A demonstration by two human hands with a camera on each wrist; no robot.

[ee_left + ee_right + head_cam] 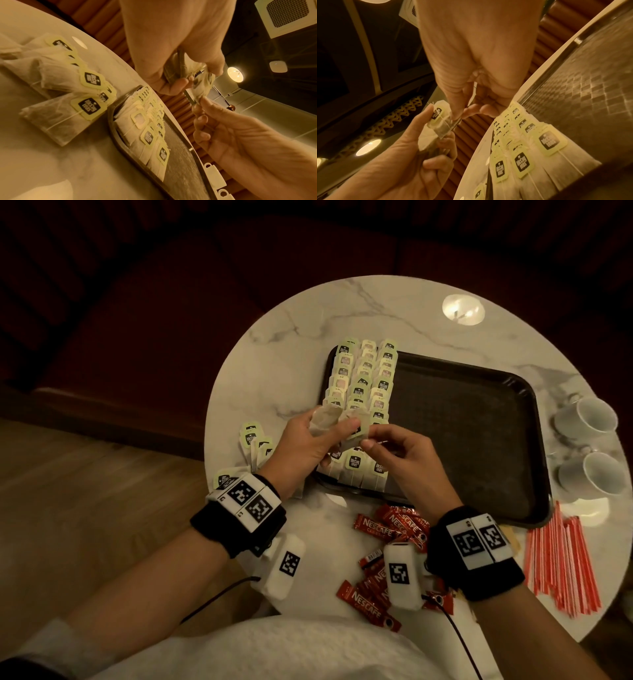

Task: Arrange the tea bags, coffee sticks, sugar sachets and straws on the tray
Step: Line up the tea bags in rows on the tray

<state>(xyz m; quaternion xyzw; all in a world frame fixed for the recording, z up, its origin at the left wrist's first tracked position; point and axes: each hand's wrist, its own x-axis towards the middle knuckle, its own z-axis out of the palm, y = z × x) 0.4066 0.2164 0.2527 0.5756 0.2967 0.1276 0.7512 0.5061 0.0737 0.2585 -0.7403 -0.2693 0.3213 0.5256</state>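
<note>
Nearest to the person, before the tray [472, 440], the red coffee sticks [376, 559] lie loose on the marble counter [308, 313], and the red-striped straws [565, 559] lie in a bundle at the near right corner of the tray. Just above the near left part of the tray, the left hand [305, 446] grips a small bunch of tea bags [329, 419] with curled fingers, and the right hand [404, 453] pinches the edge of one bag from this bunch between thumb and forefinger. More loose tea bags [251, 440] wait left of the tray. On the left side of the tray, three rows of tea bags [366, 378] overlap up to the far rim. To do this step well, I think the right hand should pull only one bag free, keep its string from tangling, and lay it with the tag up, in line with the rows. Two white cups [589, 446] stand right of the tray. I cannot find sugar sachets.
</note>
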